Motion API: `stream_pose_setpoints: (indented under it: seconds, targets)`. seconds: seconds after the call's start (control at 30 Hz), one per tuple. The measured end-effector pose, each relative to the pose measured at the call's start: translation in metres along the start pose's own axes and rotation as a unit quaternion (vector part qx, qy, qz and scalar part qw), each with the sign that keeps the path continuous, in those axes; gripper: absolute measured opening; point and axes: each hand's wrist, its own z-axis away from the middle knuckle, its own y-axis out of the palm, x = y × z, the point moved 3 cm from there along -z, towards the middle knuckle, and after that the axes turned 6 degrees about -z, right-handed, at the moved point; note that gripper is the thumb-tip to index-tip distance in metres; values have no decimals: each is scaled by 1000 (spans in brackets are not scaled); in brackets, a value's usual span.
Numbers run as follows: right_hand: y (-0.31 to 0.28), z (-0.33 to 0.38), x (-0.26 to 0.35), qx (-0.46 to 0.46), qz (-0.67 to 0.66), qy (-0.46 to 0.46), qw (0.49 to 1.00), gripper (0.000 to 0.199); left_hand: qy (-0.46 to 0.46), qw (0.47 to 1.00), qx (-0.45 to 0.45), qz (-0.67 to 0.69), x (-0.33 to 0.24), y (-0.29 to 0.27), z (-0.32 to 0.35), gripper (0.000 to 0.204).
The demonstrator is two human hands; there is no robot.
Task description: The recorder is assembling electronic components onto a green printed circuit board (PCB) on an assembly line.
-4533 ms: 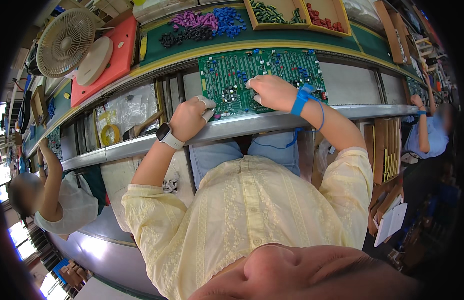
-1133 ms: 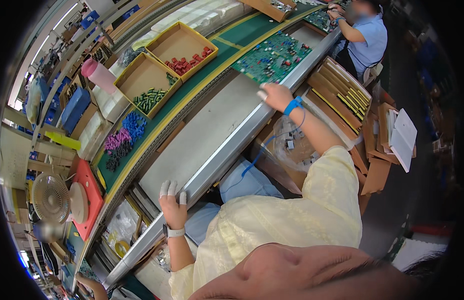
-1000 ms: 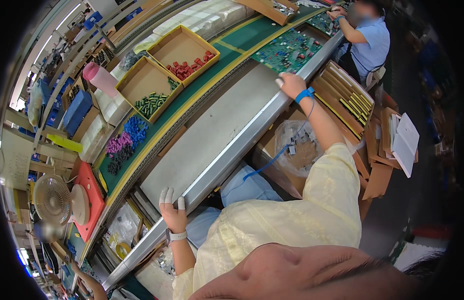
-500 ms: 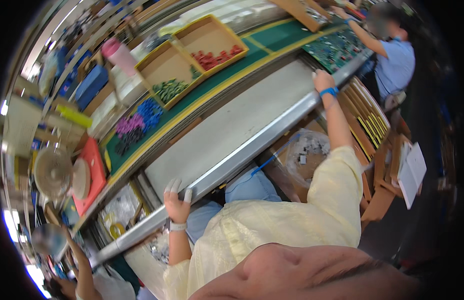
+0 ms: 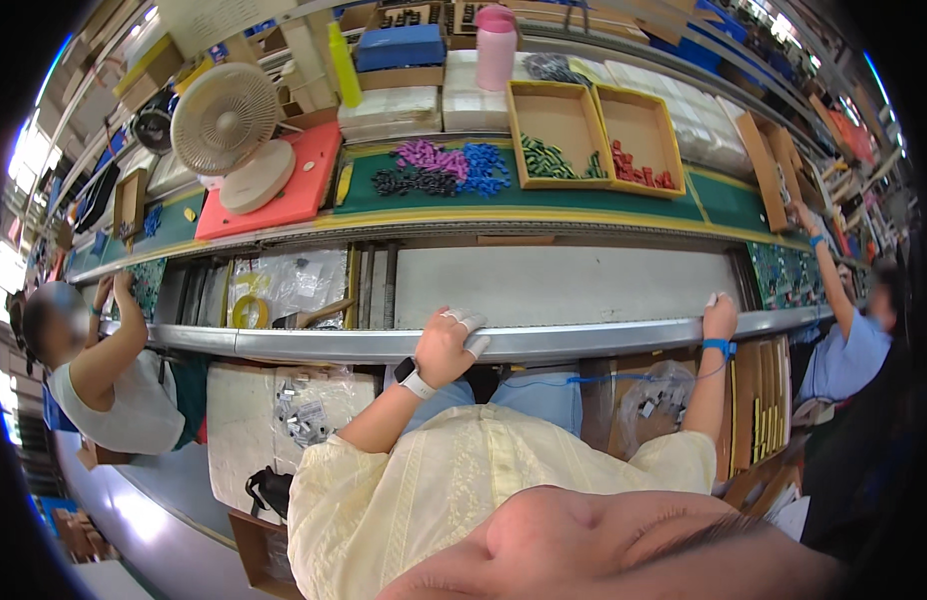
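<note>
head | left hand (image 5: 445, 346) on metal rail (image 5: 584, 341), grip loosely parted | right hand (image 5: 720, 316) at rail's right part, grip curled, contents can't tell | circuit board (image 5: 781, 275) behind rail, right of that hand | light, relaxed contact likely suits

Rail (image 5: 584, 343), under left hand (image 5: 447, 347): silver-grey
Circuit board (image 5: 787, 275), right of right hand (image 5: 721, 317): green, speckled
Components (image 5: 444, 166), beyond left hand: purple, blue, black
Shirt (image 5: 484, 455), below both hands: pale yellow, floral stripes
</note>
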Motion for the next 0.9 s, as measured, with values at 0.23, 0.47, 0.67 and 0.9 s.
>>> stream_pose_setpoints:
  seconds: [0.23, 0.47, 0.67, 0.9]
  targets:
    - [-3, 34, 79, 48, -79, -52, 994, 15, 14, 985, 76, 153, 15, -6, -8, 25]
    - [-12, 71, 217, 175, -265, -225, 921, 14, 9, 1000, 24, 14, 57, -38, -85, 24]
    - [-24, 58, 336, 211, -357, -379, 827, 17, -41, 997, 26, 56, 97, -9, -77, 24]
    - [8, 73, 347, 373, -381, -354, 769, 19, -65, 987, 108, 98, 97, 3, -69, 24]
